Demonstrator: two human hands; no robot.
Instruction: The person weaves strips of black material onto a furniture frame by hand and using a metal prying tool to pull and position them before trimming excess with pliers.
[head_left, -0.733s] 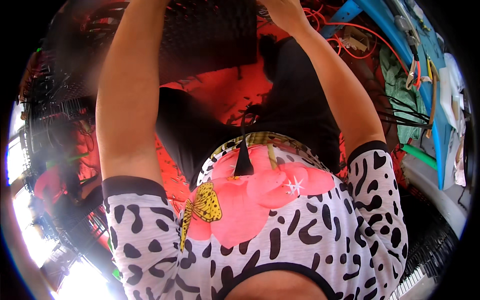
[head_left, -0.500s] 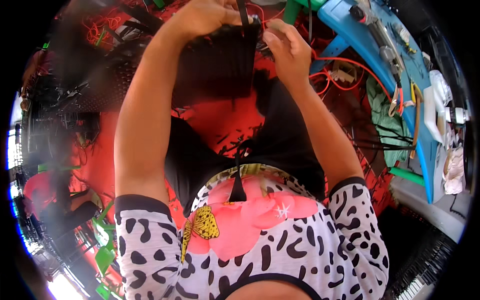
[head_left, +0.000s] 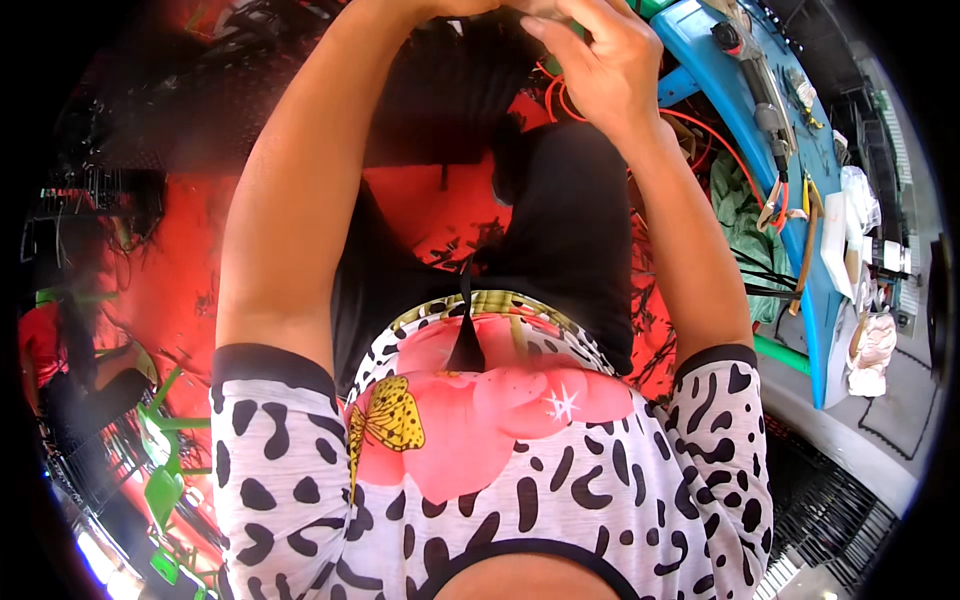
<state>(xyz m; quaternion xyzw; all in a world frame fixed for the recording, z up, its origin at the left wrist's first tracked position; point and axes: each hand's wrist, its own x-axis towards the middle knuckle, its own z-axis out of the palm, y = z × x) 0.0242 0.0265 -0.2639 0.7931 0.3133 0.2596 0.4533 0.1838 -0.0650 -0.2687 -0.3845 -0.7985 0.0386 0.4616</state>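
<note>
A red floor littered with dark wire offcuts fills the left and middle of the head view, and a blue workbench curves along the far right edge, loaded with hand tools, white packets and a pale cloth. Orange cables trail from the bench toward the middle. A green cloth lies just beside the bench on its near side. Green plastic pieces sit at the near left by a bright patch of light.

Both forearms rise from the lower edge to the far top of the picture, over a white shirt with black blotches and a pink flower print. The right hand is at the top, right of centre, its fingers curled inward and pinched together toward the left hand; what they pinch is too small and too near the rim to tell. The left hand is almost wholly cut off by the top edge, so I cannot tell how its fingers stand. The two hands meet, touching or nearly so. Directly beneath them hangs a dark mesh-like item, near the hands
</note>
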